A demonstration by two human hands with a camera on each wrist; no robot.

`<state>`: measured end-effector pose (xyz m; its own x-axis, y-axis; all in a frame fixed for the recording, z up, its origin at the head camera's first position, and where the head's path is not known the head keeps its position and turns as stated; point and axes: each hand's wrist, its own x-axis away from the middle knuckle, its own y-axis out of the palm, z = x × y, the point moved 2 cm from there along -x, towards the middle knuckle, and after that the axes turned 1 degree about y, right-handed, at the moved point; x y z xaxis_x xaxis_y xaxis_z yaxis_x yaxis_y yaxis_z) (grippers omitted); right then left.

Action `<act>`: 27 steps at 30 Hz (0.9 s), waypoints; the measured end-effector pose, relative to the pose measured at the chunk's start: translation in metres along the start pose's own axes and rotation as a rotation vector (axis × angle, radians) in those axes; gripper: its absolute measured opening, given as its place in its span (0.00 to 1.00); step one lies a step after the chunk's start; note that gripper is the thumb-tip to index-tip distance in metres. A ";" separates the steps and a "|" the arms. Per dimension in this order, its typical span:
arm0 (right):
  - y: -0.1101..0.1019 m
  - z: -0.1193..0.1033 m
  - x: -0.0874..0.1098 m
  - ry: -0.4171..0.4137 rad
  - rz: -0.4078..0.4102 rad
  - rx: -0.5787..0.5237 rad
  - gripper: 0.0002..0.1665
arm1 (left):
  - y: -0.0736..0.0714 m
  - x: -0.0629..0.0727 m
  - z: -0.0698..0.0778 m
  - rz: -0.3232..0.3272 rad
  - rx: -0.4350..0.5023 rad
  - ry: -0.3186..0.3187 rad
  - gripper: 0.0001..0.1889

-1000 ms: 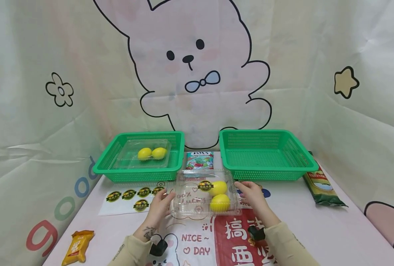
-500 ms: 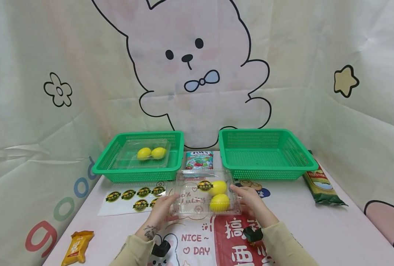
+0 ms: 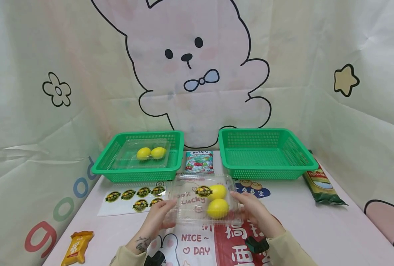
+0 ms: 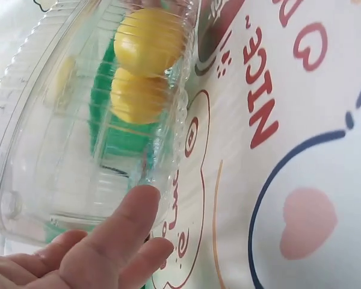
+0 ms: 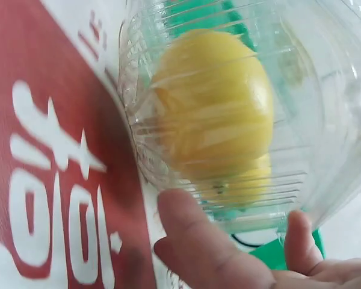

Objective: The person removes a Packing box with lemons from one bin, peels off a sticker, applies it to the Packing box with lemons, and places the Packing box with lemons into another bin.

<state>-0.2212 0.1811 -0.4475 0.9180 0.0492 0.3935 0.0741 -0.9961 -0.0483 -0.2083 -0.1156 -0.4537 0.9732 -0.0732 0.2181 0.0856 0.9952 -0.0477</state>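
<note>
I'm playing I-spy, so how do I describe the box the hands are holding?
Find the two green baskets on the table and look in front of the gap between them. There, between the left hand and right hand, is a clear plastic box of two lemons. Its top shows a black-and-gold sticker; the other lemon box in the left basket shows none.

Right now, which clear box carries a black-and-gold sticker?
The clear box between the left hand and right hand: its top shows the sticker; the other box, in the left green basket, shows none.
</note>
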 end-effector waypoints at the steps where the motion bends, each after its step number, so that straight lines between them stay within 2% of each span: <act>1: 0.001 -0.001 0.002 -0.007 -0.025 -0.015 0.45 | 0.000 0.002 0.001 -0.008 0.007 -0.005 0.39; 4: 0.003 -0.005 0.010 -0.018 -0.073 -0.046 0.39 | 0.001 0.007 0.004 -0.029 0.038 -0.017 0.38; 7: 0.005 -0.010 0.019 -0.031 -0.111 -0.056 0.38 | 0.002 0.012 0.008 -0.043 0.085 -0.002 0.35; 14: 0.004 -0.017 0.031 -0.071 -0.157 -0.082 0.43 | 0.002 0.015 0.020 -0.066 0.189 0.039 0.31; 17: 0.000 -0.019 0.032 -0.079 -0.199 -0.115 0.45 | 0.000 0.014 0.027 -0.073 0.201 0.056 0.30; 22: -0.007 -0.023 0.033 -0.062 -0.315 -0.172 0.45 | -0.006 0.010 0.037 -0.066 0.191 0.070 0.27; 27: -0.015 -0.023 0.032 -0.053 -0.421 -0.136 0.44 | -0.011 0.005 0.039 -0.109 0.146 0.051 0.28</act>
<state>-0.2023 0.1960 -0.4129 0.8377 0.4531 0.3049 0.3975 -0.8887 0.2284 -0.2125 -0.1247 -0.4140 0.9697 -0.1810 0.1639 0.1632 0.9797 0.1164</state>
